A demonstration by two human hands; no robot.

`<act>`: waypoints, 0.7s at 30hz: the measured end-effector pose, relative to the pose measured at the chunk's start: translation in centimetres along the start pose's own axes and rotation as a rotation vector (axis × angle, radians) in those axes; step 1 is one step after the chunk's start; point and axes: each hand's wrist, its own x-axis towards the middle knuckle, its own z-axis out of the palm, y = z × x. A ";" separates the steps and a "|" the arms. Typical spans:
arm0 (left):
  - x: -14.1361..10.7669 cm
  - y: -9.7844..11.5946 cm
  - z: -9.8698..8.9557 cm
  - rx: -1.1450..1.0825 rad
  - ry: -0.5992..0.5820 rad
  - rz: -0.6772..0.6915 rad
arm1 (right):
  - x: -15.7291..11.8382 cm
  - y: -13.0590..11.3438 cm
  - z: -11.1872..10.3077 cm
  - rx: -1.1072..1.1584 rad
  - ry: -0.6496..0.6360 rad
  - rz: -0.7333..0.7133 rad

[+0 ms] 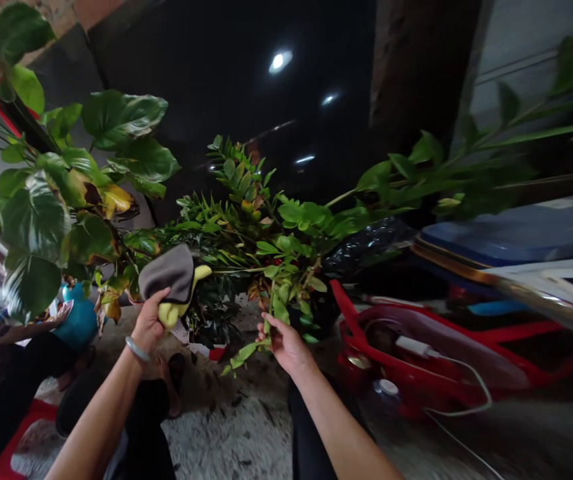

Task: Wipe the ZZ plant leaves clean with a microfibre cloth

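A grey and yellow cloth (167, 275) is bunched in my left hand (149, 320), which wears a pale bangle (137, 349) at the wrist. My right hand (286, 343) pinches a drooping leafy plant stem (280, 308) between thumb and fingers, low at the front of the greenery. Above and behind both hands spreads a dense green potted plant (246, 180) with small leaves, some yellowed. The cloth is apart from the stem in my right hand. Foliage hides most of the pots.
Left stands a large-leaved plant (36, 213). Below it a person sits, one hand by a teal rounded object (77, 320). At right are a red basket (356, 320) with a white cable (486, 393) and a blue-topped surface (516, 230). A dark glossy panel (226, 80) rises behind.
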 end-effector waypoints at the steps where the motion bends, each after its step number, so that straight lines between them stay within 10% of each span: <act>1: -0.4 -0.6 -0.4 -0.001 -0.023 -0.064 | -0.1 0.0 0.0 -0.002 -0.010 -0.006; 5: -2.2 0.6 -0.1 -0.028 -0.153 -0.072 | -0.1 -0.3 -0.2 -0.006 -0.030 -0.007; 9: -0.8 3.9 4.7 -0.069 -0.194 0.217 | 0.0 -0.3 -0.1 0.010 -0.048 -0.014; 13: 2.5 1.4 7.6 0.042 -0.125 0.296 | 0.0 -0.1 0.2 0.025 -0.037 -0.008; 18: 1.5 -5.7 3.4 0.383 -0.225 0.035 | 0.1 0.1 0.0 0.032 -0.002 0.002; 21: -0.9 -5.0 1.8 0.392 -0.326 -0.001 | 0.2 0.0 -0.2 0.039 -0.020 -0.007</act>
